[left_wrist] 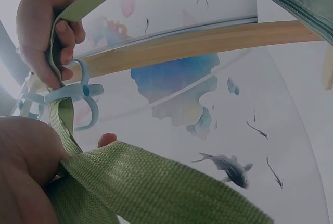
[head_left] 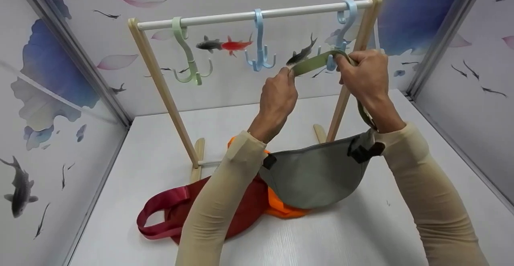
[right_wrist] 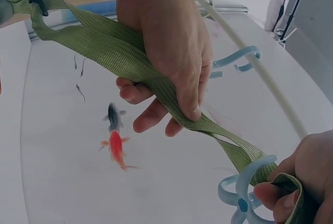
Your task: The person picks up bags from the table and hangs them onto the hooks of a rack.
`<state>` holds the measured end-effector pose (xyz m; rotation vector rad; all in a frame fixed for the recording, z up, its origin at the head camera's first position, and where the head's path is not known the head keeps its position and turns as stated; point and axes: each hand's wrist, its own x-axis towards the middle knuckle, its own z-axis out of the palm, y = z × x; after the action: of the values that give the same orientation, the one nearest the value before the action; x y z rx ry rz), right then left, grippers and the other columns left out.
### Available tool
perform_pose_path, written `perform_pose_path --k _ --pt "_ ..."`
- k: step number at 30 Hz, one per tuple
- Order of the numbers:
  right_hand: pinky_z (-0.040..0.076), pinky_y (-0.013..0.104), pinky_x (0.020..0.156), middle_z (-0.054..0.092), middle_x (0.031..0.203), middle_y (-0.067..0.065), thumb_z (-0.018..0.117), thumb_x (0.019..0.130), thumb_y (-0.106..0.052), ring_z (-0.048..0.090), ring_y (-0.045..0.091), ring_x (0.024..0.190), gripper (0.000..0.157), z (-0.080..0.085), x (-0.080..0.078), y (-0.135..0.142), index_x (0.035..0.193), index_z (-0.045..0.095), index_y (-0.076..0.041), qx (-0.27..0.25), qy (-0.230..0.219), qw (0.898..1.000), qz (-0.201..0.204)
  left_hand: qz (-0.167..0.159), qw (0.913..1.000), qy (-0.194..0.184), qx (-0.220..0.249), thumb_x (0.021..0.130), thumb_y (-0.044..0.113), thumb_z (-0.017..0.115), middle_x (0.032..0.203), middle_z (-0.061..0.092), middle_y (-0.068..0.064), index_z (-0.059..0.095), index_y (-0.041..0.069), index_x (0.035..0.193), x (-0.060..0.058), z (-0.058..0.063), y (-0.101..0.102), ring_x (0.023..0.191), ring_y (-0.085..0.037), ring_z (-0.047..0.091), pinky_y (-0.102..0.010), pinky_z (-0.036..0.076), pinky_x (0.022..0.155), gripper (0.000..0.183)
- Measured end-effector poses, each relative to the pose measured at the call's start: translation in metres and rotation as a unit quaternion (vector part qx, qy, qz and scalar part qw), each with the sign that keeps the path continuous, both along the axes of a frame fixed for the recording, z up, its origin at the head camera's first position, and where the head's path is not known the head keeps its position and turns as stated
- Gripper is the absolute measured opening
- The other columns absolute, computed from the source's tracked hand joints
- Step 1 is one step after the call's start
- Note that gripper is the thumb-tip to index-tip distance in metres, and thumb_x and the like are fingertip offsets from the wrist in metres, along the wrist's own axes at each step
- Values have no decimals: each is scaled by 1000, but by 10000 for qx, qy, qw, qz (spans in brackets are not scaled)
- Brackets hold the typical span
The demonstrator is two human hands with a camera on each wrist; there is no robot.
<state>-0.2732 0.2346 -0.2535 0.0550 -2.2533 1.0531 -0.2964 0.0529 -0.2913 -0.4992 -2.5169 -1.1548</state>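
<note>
A grey-green waist bag (head_left: 319,173) hangs below my forearms, with a black buckle at each end. Its olive webbing strap (head_left: 315,63) is stretched across a prong of the right-hand light-blue hook (head_left: 341,37). My left hand (head_left: 278,97) pinches the strap left of that hook. Beside the prong, my right hand (head_left: 366,73) grips it between thumb and fingers. In the left wrist view the strap (left_wrist: 156,182) runs through the left hand (left_wrist: 26,166) up to the right hand (left_wrist: 52,26). The right wrist view shows the strap (right_wrist: 104,47) doubled under the left hand (right_wrist: 177,41).
A wooden rack holds a white rod (head_left: 225,19) bearing a green hook (head_left: 188,53) and a middle blue hook (head_left: 260,41). Below on the white table (head_left: 120,202) lie a dark red bag (head_left: 245,214) with a loop handle and an orange item (head_left: 285,208), partly covered. Printed walls enclose the sides.
</note>
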Motion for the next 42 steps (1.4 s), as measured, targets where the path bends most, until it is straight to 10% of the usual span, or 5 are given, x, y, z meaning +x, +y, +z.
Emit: perform_pose_path --k 42 --pt "35 17 51 66 68 11 61 97 -22 53 -6 54 30 -30 15 9 83 75 0 313 336 9987 202 -282 9988 289 -272 108 24 39 68 41 2 59 4 110 11 -17 -10 62 -15 47 -25 31 55 29"
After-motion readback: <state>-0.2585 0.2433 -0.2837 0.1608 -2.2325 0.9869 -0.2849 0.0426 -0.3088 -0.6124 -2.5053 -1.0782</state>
